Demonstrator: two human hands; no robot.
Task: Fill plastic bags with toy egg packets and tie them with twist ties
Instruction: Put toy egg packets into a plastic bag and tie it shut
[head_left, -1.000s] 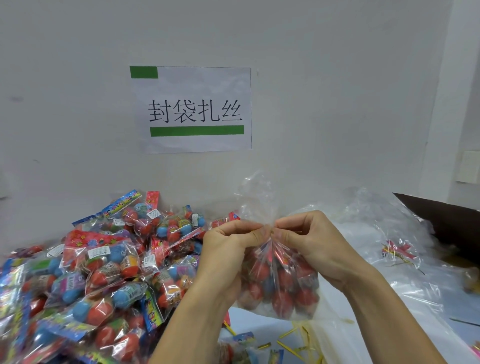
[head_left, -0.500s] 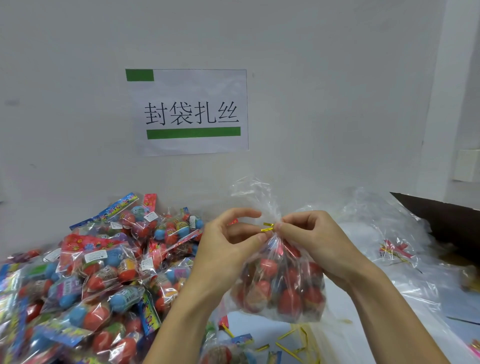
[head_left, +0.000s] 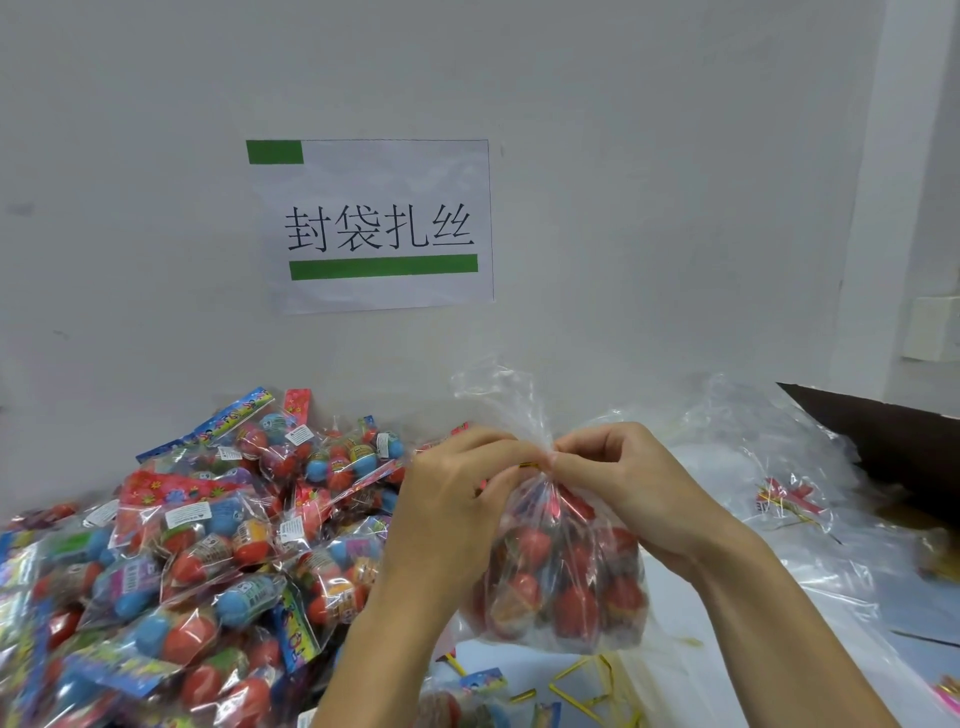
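Note:
A clear plastic bag (head_left: 563, 587) filled with red toy egg packets hangs in the air between my hands. Its gathered neck fans out above my fingers. A gold twist tie (head_left: 531, 465) sits on the neck. My left hand (head_left: 457, 514) pinches the tie from the left with curled fingers. My right hand (head_left: 623, 483) pinches the bag's neck at the tie from the right. A large heap of loose toy egg packets (head_left: 197, 561) covers the table to the left.
Loose gold twist ties (head_left: 582, 691) lie on the table under the bag. Empty clear plastic bags (head_left: 779, 467) are piled at the right, with a dark box edge (head_left: 883, 431) behind them. A paper sign (head_left: 379, 226) hangs on the wall ahead.
The tie's gold ends showed half a second ago between my fingertips; now my left fingers have closed over the tie again. The bag has stayed at about the same height.

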